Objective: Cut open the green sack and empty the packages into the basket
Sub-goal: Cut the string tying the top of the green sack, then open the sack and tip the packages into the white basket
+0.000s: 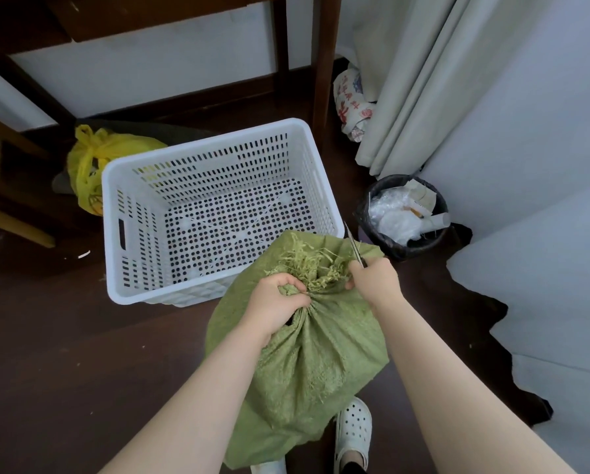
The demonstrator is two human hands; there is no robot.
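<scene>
My left hand (pixel 275 299) grip bunches the green sack (pixel 297 357) neck | right hand (pixel 372 278) grip closed round scissors (pixel 354 246), blades up, not cutting | sack on floor, still tied, against white basket (pixel 218 206) | basket empty; cutting, emptying remain

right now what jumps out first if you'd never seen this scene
The green sack fills the lower middle, its frayed neck bunched in the left hand while the right hand holds scissors at the tied top. Just beyond it sits the white basket, with nothing inside it. A black bin full of rubbish stands to the basket's right, and a yellow bag lies behind its left corner.
</scene>
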